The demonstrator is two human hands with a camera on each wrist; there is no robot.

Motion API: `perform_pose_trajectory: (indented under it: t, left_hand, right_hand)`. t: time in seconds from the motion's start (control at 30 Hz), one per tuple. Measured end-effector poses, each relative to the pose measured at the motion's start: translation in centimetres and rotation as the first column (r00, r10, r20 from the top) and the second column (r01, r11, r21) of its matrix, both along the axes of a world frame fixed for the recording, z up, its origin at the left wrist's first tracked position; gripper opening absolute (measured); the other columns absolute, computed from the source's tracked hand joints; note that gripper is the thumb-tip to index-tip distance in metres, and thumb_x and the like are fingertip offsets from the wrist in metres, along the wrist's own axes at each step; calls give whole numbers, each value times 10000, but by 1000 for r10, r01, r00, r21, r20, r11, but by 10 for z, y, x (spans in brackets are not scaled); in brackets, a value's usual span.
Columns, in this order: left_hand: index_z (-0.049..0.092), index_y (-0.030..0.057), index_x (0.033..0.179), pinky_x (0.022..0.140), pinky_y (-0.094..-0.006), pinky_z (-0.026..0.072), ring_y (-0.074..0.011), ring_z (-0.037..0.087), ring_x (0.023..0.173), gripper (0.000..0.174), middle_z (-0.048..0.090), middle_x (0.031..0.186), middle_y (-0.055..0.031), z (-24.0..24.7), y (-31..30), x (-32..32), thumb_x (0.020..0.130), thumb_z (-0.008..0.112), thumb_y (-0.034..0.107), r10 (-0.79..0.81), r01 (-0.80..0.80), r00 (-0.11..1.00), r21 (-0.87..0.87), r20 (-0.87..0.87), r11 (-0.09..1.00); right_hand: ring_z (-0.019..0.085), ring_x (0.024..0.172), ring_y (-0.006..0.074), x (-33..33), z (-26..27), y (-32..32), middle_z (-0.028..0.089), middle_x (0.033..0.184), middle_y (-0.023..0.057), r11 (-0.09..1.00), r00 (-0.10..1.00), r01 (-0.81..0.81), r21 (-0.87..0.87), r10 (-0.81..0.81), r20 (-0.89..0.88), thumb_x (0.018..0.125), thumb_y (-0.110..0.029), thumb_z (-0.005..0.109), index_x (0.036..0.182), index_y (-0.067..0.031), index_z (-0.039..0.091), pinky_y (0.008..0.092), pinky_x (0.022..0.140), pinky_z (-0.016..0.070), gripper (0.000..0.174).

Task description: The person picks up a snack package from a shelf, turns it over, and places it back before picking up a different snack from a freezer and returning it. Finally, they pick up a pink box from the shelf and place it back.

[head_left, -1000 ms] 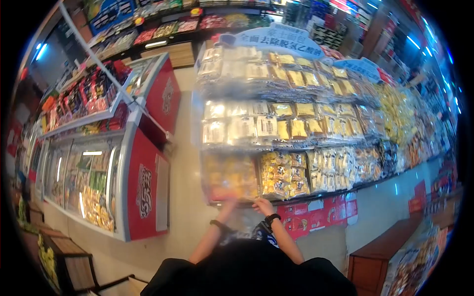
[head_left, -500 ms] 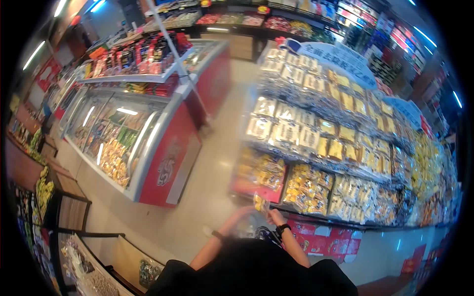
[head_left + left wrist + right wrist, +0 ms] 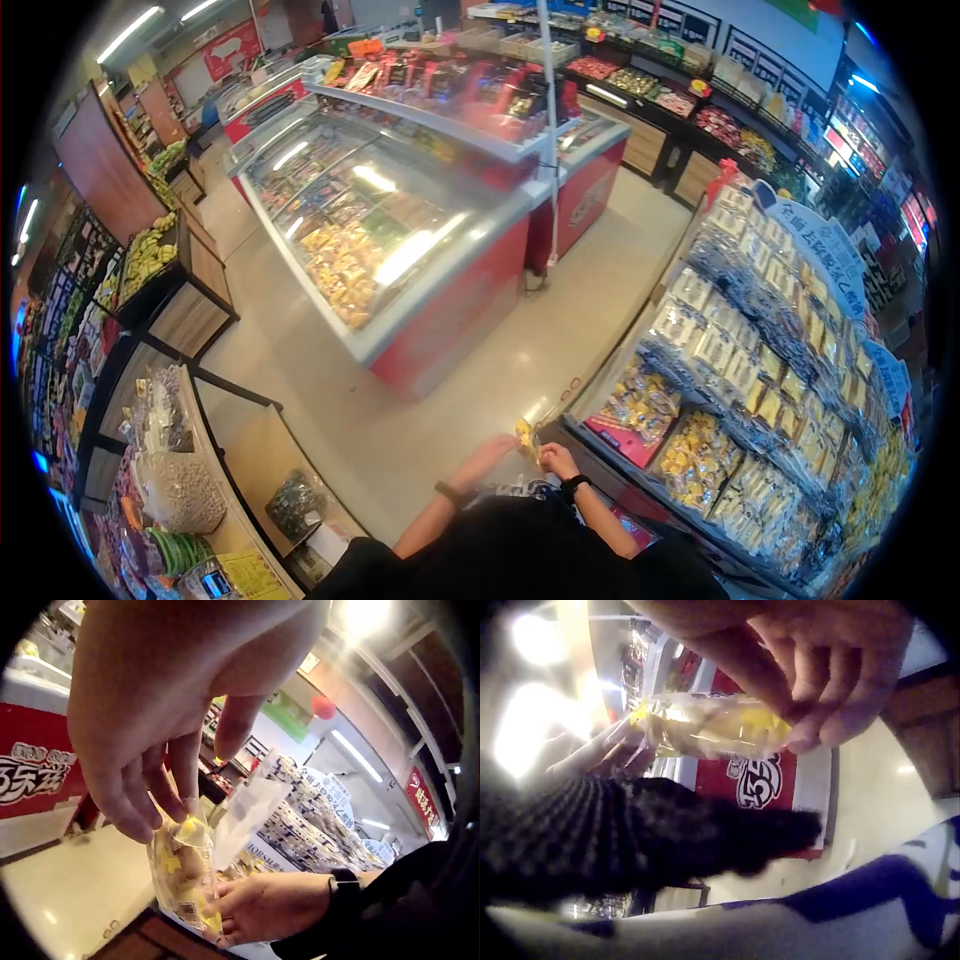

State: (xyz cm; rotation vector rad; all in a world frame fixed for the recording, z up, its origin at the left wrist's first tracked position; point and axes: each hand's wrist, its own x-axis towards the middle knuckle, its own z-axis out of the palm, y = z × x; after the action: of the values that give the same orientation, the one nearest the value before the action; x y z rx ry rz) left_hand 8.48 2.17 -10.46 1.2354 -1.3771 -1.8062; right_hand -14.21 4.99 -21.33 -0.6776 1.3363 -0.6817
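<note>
"What's that person got hold of?"

"A small clear plastic packet of yellow snacks (image 3: 184, 870). The left hand (image 3: 150, 750) pinches its top with the fingertips, and the right hand (image 3: 262, 904) curls round its lower end."

"Where's it held?"

"Before their body, in the aisle between the red glass-topped freezer chest (image 3: 450, 290) and the snack shelf (image 3: 740, 400)."

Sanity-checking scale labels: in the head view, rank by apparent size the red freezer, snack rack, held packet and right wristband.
1. red freezer and snack rack: about alike, not ranked.
2. held packet
3. right wristband, only slightly smaller, so unsure.
</note>
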Motion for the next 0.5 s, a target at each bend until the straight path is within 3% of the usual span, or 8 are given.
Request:
perform_pose_trajectory:
  t: [0.13, 0.17, 0.23, 0.3, 0.4, 0.43, 0.5]
  left_hand:
    - [607, 31, 1133, 901, -305, 398, -187, 528, 1024, 329, 589, 1143, -77, 3, -3, 63, 916, 468, 235, 126, -122, 991, -87, 37, 989]
    - [607, 30, 1134, 897, -301, 397, -185, 526, 1027, 328, 586, 1149, -76, 3, 0, 80, 914, 470, 231, 165, -165, 986, -43, -2, 985]
    - [607, 29, 1135, 891, -293, 395, -182, 524, 1033, 326, 580, 1160, -75, 6, 10, 114, 909, 473, 222, 256, -252, 964, 55, -73, 966]
    - [609, 27, 1130, 883, -288, 395, -176, 524, 1027, 324, 581, 1159, -77, 11, 8, 147, 905, 473, 216, 270, -270, 963, -3, 26, 963]
    - [611, 31, 1125, 872, -285, 396, -166, 524, 1016, 324, 587, 1156, -75, 27, 6, 187, 903, 480, 227, 343, -344, 935, -9, 84, 939]
    - [612, 33, 1123, 869, -286, 397, -163, 524, 1011, 325, 589, 1154, -73, 31, 6, 199, 903, 483, 234, 375, -377, 923, 6, 87, 926]
    - [608, 39, 1128, 869, -291, 397, -159, 521, 1009, 333, 594, 1140, -66, 12, 6, 223, 909, 481, 255, 432, -441, 895, 76, 113, 894]
  right_hand:
    - [546, 580, 116, 61, -10, -30, 570, 707, 24, 995, 993, -84, -46, 87, 82, 768, 14, 531, 937, -24, 556, 246, 526, 458, 174]
    - [539, 583, 106, 82, -14, -38, 568, 705, 18, 981, 993, -109, -158, 113, 21, 759, 33, 540, 912, -18, 557, 247, 519, 450, 162]
    - [536, 586, 101, 112, -16, -41, 568, 704, 17, 971, 987, -150, -187, 137, -84, 756, 35, 537, 892, -16, 559, 245, 513, 446, 147]
    - [541, 593, 100, 142, -20, -56, 570, 700, 21, 941, 944, -289, -177, 249, -215, 739, 41, 538, 865, -19, 563, 248, 510, 450, 142]
    - [539, 593, 100, 181, 0, -71, 572, 697, 23, 933, 956, -294, -210, 280, -92, 726, 43, 542, 864, -22, 564, 252, 501, 446, 155]
    - [535, 596, 99, 191, 8, -78, 573, 705, 21, 909, 939, -338, -243, 308, -156, 712, 47, 557, 870, -22, 566, 250, 517, 444, 173]
    - [534, 603, 96, 209, 19, -95, 568, 710, 15, 900, 925, -380, -211, 367, -103, 707, 50, 564, 877, -21, 569, 244, 532, 441, 184]
